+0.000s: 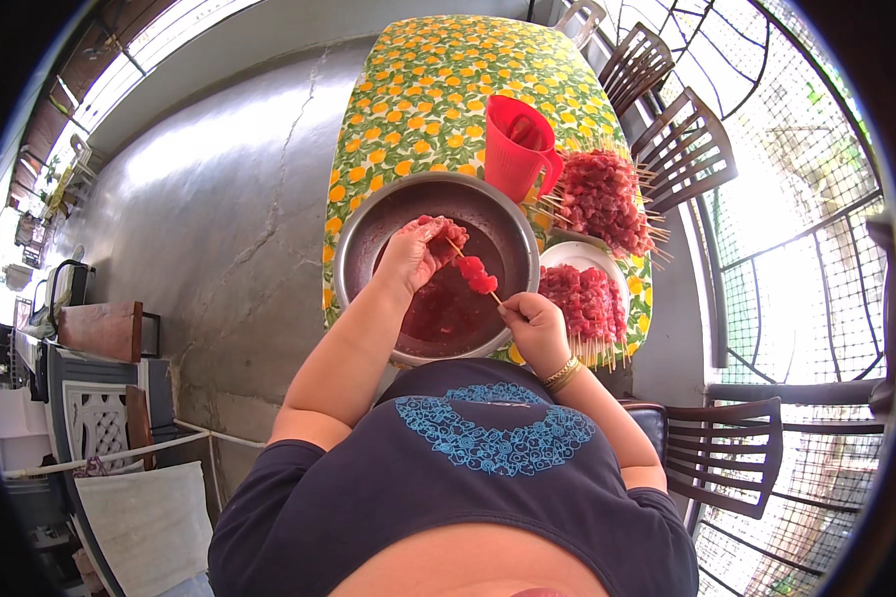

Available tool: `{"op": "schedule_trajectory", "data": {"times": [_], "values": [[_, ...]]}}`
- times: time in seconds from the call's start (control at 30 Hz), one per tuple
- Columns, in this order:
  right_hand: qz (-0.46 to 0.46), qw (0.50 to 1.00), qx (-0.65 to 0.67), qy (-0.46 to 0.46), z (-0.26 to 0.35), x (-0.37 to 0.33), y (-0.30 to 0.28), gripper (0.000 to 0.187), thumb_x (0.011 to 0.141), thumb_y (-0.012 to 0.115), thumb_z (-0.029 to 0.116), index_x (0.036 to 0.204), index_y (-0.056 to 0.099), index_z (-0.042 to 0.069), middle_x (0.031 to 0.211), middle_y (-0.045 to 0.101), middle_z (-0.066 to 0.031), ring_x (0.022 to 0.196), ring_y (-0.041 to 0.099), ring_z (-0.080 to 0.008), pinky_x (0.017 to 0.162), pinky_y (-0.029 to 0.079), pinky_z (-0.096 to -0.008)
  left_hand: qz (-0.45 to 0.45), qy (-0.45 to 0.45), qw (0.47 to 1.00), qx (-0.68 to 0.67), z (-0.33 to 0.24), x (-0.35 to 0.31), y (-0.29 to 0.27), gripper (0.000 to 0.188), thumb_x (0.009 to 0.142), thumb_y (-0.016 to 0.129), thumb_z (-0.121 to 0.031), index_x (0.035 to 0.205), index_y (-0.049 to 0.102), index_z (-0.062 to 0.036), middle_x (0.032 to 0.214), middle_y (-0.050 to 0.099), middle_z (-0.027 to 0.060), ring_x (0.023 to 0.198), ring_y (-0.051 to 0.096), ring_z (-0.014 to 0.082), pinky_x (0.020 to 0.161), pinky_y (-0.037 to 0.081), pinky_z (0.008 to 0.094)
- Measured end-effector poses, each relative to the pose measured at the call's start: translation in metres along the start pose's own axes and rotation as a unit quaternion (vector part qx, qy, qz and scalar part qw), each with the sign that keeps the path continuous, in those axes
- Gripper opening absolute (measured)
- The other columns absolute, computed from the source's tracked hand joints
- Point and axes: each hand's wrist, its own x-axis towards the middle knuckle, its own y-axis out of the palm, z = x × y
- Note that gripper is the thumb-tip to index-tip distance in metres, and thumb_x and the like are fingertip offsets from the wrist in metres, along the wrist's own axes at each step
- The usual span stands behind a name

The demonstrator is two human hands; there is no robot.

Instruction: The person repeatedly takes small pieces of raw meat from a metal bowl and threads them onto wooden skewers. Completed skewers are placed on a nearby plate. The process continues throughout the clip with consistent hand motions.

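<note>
Over a wide metal basin (350, 269) with reddish liquid in it, I hold a thin wooden skewer (499, 298) at a slant. Red raw meat chunks (476, 276) are threaded around its middle. My right hand (538, 330), with a gold bracelet at the wrist, pinches the skewer's lower end at the basin's right rim. My left hand (408, 259) is closed around loose raw meat (452, 233) at the skewer's upper end; its fingers partly hide the tip. Beside my right hand, loaded meat skewers (582, 298) lie on a white plate (563, 254), sticks toward me.
Beyond the plate rises a large pile of meat skewers (602, 204), stick ends poking out sideways. A red pitcher (513, 164) stands behind the basin. The table (438, 90) wears a fruit-patterned cloth. Wooden chairs (682, 149) line its right side, near a grille.
</note>
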Motion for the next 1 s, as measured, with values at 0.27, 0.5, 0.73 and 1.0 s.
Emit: {"op": "schedule_trajectory", "data": {"times": [0.27,0.5,0.73,1.0], "values": [[0.006,0.990,0.095,0.101,-0.010,-0.002,0.005,0.006,0.088,0.071,0.004,0.086,0.067,0.000,0.073,0.065,-0.0055,0.066,0.059,-0.0118,0.062,0.048,-0.0274,0.009,-0.007,1.000,0.022,0.008,-0.008,0.010,0.011,0.099,0.060,-0.012,0.099,0.065,-0.0016,0.096,0.072,0.0171,0.096,0.070,0.0306,0.090,0.059,0.0446],[0.009,0.976,0.170,0.138,-0.002,0.004,0.009,0.007,0.092,0.069,0.005,0.089,0.067,-0.001,0.073,0.063,-0.0003,0.067,0.055,-0.0066,0.062,0.046,-0.0238,0.020,-0.027,0.998,0.052,0.036,-0.023,0.025,0.018,0.101,0.059,-0.022,0.106,0.062,-0.0046,0.102,0.069,0.0149,0.093,0.070,0.0265,0.083,0.059,0.0445],[0.010,0.969,0.185,0.162,0.002,0.005,0.003,0.007,0.093,0.068,0.005,0.089,0.067,-0.001,0.073,0.062,0.0013,0.067,0.053,-0.0051,0.061,0.044,-0.0226,0.087,-0.086,0.991,-0.050,0.008,-0.019,0.001,0.050,0.105,0.040,-0.048,0.128,0.058,-0.0083,0.123,0.067,0.0168,0.116,0.063,0.0293,0.099,0.047,0.0453],[0.040,0.985,0.130,0.104,0.002,0.001,0.004,0.004,0.090,0.070,0.002,0.089,0.068,-0.001,0.073,0.063,0.0003,0.068,0.054,-0.0055,0.061,0.046,-0.0239,0.063,-0.066,0.995,-0.032,-0.008,-0.017,-0.013,0.049,0.103,0.048,-0.046,0.128,0.062,-0.0060,0.126,0.066,0.0158,0.118,0.062,0.0308,0.101,0.047,0.0460]]}}
